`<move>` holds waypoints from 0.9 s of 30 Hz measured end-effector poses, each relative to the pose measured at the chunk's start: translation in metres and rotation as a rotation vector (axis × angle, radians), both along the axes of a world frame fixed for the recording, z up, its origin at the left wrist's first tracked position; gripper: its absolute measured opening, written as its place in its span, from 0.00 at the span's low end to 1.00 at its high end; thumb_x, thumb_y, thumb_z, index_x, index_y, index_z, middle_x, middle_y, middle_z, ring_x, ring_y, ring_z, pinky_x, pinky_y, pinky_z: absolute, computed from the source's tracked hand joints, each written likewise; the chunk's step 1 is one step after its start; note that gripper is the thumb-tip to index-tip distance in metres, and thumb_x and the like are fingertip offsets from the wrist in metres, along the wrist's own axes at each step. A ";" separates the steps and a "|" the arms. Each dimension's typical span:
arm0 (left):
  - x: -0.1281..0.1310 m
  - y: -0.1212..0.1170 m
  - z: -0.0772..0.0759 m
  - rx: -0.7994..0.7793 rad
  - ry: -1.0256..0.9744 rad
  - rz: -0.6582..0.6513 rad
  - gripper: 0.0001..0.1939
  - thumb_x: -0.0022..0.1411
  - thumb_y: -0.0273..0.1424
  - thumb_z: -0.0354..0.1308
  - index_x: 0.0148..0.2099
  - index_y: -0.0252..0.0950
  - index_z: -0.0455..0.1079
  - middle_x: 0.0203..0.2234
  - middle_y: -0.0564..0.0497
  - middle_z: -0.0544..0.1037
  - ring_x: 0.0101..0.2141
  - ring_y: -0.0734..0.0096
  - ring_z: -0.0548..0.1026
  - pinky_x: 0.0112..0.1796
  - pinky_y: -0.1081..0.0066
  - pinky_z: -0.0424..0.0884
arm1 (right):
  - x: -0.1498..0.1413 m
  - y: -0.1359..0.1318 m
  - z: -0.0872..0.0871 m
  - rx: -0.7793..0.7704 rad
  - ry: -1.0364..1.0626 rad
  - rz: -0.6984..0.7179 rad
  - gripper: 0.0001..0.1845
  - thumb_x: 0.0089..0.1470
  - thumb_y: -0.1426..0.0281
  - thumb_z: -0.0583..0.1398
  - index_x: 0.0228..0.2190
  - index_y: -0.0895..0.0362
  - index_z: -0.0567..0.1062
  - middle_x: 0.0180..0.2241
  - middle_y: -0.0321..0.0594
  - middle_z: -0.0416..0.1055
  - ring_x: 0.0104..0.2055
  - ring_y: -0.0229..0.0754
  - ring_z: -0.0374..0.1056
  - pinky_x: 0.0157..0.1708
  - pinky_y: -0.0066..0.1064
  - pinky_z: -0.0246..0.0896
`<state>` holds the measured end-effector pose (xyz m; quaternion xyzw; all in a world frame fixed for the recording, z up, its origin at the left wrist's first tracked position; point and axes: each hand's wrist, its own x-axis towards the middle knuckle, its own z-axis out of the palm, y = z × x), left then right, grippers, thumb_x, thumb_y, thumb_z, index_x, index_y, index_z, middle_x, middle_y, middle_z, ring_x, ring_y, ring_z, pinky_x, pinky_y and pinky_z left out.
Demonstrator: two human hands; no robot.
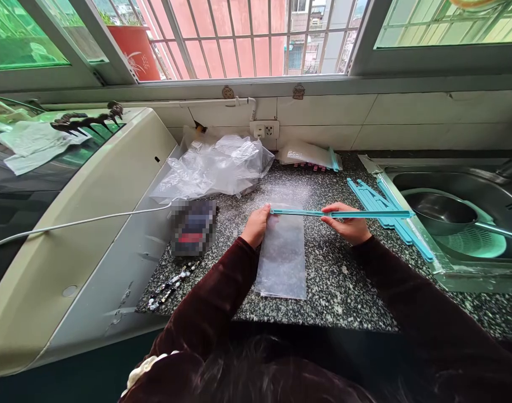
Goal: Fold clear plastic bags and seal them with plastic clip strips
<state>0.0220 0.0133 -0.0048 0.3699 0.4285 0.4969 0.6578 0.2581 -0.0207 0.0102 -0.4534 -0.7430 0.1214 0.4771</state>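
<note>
A flat clear plastic bag (pixel 282 260) hangs down toward me over the speckled counter. Its upper left corner is pinched in my left hand (pixel 256 225), right by the near end of a long teal bag-sealing strip (pixel 375 214). The strip runs level across the bag's top edge and sticks out far to the right. Fingers and thumb of my right hand (pixel 347 224) close around the strip near its middle, right of the bag. I cannot tell how far the strip is fitted over the bag's edge.
Several more teal strips (pixel 381 204) lie beside the metal sink (pixel 452 168), which holds a pan (pixel 440 212). Crumpled plastic bags (pixel 217 165) and a filled bag (pixel 304 155) rest by the wall. A blurred phone-like object (pixel 193 228) and a beaded chain (pixel 172 285) lie left.
</note>
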 end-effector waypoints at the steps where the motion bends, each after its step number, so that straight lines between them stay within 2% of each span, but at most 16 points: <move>1: 0.000 0.000 0.001 -0.011 -0.014 -0.009 0.20 0.48 0.47 0.61 0.23 0.33 0.68 0.14 0.53 0.69 0.16 0.79 0.63 0.17 0.76 0.56 | 0.000 0.000 -0.001 0.003 -0.006 -0.008 0.13 0.47 0.59 0.62 0.28 0.56 0.75 0.28 0.40 0.74 0.31 0.42 0.70 0.32 0.35 0.68; 4: 0.000 -0.001 0.004 -0.039 -0.051 -0.050 0.22 0.47 0.48 0.60 0.24 0.32 0.68 0.14 0.53 0.69 0.16 0.79 0.63 0.18 0.77 0.56 | 0.000 0.000 -0.001 -0.014 -0.003 -0.042 0.13 0.47 0.58 0.61 0.28 0.55 0.74 0.28 0.41 0.74 0.31 0.42 0.70 0.32 0.35 0.67; 7: -0.002 -0.003 0.007 -0.009 -0.018 -0.073 0.19 0.41 0.42 0.66 0.27 0.30 0.70 0.15 0.55 0.69 0.17 0.81 0.63 0.20 0.78 0.56 | 0.000 0.000 -0.001 -0.037 0.060 -0.110 0.14 0.46 0.57 0.62 0.27 0.55 0.75 0.28 0.40 0.74 0.28 0.40 0.69 0.29 0.34 0.67; 10: -0.003 -0.006 0.009 0.040 0.018 -0.104 0.19 0.36 0.37 0.69 0.29 0.30 0.71 0.16 0.55 0.69 0.19 0.82 0.64 0.21 0.79 0.55 | 0.003 0.002 -0.003 -0.044 0.178 -0.262 0.15 0.45 0.56 0.62 0.28 0.55 0.75 0.27 0.39 0.74 0.24 0.38 0.66 0.25 0.32 0.65; 14: -0.003 -0.010 0.014 0.111 -0.035 -0.189 0.21 0.38 0.41 0.68 0.31 0.31 0.71 0.14 0.58 0.65 0.17 0.84 0.59 0.20 0.78 0.52 | 0.005 0.006 -0.009 -0.080 0.216 -0.410 0.15 0.44 0.56 0.62 0.27 0.56 0.75 0.24 0.38 0.72 0.20 0.36 0.62 0.21 0.30 0.60; 19: 0.000 -0.015 0.017 0.177 -0.077 -0.247 0.23 0.42 0.44 0.66 0.36 0.32 0.71 0.14 0.60 0.63 0.17 0.84 0.58 0.21 0.78 0.52 | -0.005 0.002 -0.011 -0.106 0.135 -0.312 0.14 0.44 0.57 0.62 0.26 0.56 0.75 0.23 0.37 0.73 0.21 0.36 0.63 0.22 0.29 0.61; 23: 0.000 -0.015 0.015 0.130 -0.063 -0.277 0.25 0.40 0.44 0.67 0.38 0.32 0.73 0.15 0.59 0.64 0.17 0.84 0.59 0.21 0.78 0.52 | -0.013 -0.004 -0.007 -0.096 0.167 -0.226 0.14 0.44 0.57 0.62 0.26 0.56 0.75 0.25 0.38 0.74 0.23 0.37 0.65 0.24 0.30 0.63; 27: -0.001 -0.013 0.012 0.048 -0.055 -0.286 0.24 0.36 0.43 0.69 0.33 0.30 0.74 0.17 0.56 0.68 0.18 0.84 0.61 0.21 0.78 0.53 | -0.013 -0.008 -0.002 -0.121 0.193 -0.186 0.16 0.44 0.56 0.63 0.27 0.56 0.75 0.25 0.38 0.74 0.23 0.37 0.66 0.24 0.31 0.63</move>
